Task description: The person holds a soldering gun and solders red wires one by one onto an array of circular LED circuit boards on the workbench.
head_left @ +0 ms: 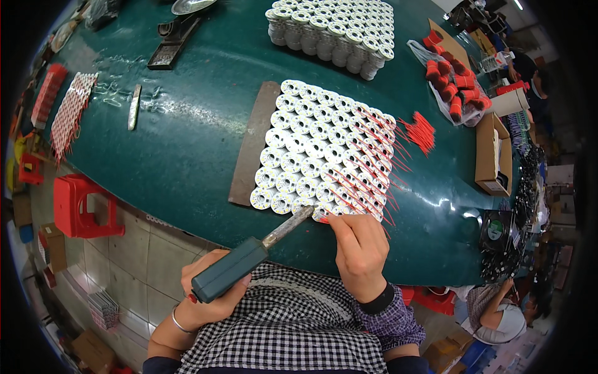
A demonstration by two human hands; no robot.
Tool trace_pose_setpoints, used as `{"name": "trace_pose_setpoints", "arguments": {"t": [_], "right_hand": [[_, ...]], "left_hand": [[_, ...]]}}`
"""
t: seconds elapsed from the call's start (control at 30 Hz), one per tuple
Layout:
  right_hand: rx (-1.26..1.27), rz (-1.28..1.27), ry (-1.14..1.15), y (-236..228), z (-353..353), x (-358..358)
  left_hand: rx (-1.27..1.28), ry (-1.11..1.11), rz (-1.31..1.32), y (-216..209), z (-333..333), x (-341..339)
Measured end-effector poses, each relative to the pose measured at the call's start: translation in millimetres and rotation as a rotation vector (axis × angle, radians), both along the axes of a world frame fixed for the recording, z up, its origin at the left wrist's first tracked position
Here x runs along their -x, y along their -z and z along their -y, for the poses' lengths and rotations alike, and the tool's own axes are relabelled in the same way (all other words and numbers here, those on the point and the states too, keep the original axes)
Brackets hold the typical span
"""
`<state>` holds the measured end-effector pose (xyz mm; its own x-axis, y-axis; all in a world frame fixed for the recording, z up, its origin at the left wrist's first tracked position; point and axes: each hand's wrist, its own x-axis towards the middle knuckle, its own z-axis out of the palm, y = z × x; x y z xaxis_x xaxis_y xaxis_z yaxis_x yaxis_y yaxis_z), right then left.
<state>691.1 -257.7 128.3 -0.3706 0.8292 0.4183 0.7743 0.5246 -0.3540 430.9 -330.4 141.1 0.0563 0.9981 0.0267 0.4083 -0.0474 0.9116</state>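
My left hand (213, 304) is closed round a dark green soldering iron (229, 269), its thick metal tip reaching up to the front row of round white LED boards (311, 148). Beside that tip, my right hand (361, 257) is pinched at a front-row board, holding what looks like a thin red wire whose end is mostly hidden by the fingers. The boards are packed in tight rows, each with a central hole. Several red wires (369, 163) lie slanting across the right-hand columns. A flat brown bar (254, 144) borders the block on its left.
Loose red wires (421, 132) lie right of the boards. Farther back are stacked white boards (333, 31), bundled red wires in a plastic bag (458, 84) and a cardboard box (493, 156). On the left lie a metal blade (134, 107) and a black stand (174, 43). A red stool (81, 206) stands below.
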Motion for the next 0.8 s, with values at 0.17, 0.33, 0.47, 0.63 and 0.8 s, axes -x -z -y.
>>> {"name": "trace_pose_setpoints", "arguments": {"t": [0.17, 0.33, 0.47, 0.63, 0.8], "right_hand": [[0.014, 0.036, -0.005, 0.3, -0.2, 1.2], [0.005, 0.054, -0.014, -1.0, -0.7, 3.6], [-0.001, 0.06, -0.017, -0.2, -0.6, 4.1], [0.009, 0.088, -0.009, -0.9, 0.0, 3.7], [0.006, 0.087, -0.013, -1.0, -0.3, 4.3]], "left_hand": [[-0.054, 0.039, -0.01, 2.0, -1.5, -1.0], [-0.032, 0.032, 0.012, 3.6, 0.1, -0.4], [-0.041, 0.042, 0.0, 6.0, 0.9, 0.3], [-0.014, 0.055, -0.005, 6.6, 0.3, 1.9], [-0.029, 0.004, -0.012, 7.4, 7.3, 5.0]]}}
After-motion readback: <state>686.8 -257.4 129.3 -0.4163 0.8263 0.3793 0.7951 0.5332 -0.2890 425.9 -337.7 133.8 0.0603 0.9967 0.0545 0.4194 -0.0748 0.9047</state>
